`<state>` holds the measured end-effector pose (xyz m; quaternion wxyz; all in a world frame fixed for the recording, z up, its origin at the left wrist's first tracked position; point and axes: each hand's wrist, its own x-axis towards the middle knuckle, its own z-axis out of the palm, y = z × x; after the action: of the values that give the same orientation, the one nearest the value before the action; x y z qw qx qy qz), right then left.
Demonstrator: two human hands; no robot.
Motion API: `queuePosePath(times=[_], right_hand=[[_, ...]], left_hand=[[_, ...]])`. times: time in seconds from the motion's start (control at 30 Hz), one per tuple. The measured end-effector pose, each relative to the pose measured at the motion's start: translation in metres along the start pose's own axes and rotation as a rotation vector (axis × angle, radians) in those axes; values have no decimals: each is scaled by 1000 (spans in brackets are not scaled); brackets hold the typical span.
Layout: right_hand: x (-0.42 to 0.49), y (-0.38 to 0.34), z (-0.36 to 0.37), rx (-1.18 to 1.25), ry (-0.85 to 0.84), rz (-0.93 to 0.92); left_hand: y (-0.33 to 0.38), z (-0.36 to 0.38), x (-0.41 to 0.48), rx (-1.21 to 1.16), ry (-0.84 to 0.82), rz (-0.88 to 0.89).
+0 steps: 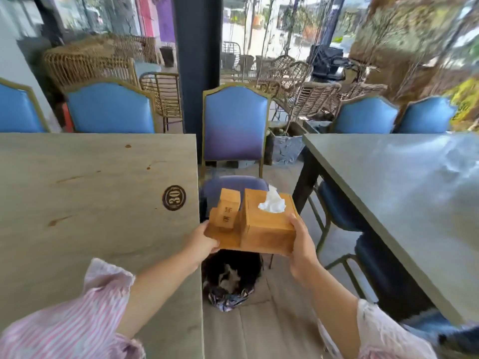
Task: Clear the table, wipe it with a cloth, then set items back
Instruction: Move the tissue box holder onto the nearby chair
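Observation:
I hold a wooden tray (228, 240) in the air over the gap between two tables. On it stand a wooden tissue box (269, 224) with a white tissue (272, 203) sticking out and a small wooden toothpick holder (227, 209). My left hand (201, 243) grips the tray's left edge. My right hand (302, 244) grips the right side at the tissue box. The greenish table (90, 203) to the left carries a round "30" badge (174, 197) and a few brown spots.
A blue chair (234, 125) stands just beyond the tray, its seat under it. A black bin with a bag (230, 278) sits on the floor below. A second grey table (414, 198) is on the right, with blue chairs along it. Rattan chairs stand further back.

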<state>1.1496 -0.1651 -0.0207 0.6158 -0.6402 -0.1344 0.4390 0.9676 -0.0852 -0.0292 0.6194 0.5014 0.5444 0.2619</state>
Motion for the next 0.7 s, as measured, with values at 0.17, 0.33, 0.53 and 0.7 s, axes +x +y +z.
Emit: queuePosePath(times=[0.17,0.33,0.53,0.7], right_hand=[[84,-20,-4,-36,11,54],[154,-31,-1,-28,5,76],[261,-29,8,-97,-12,102],[364,-17,16,-146,-81,131]], left_hand=[[19,36,61,84,14,-76],[34,59,121,112,9,-162],[34,87,200,45,74,-254],[20,109,290,1,136,-324]])
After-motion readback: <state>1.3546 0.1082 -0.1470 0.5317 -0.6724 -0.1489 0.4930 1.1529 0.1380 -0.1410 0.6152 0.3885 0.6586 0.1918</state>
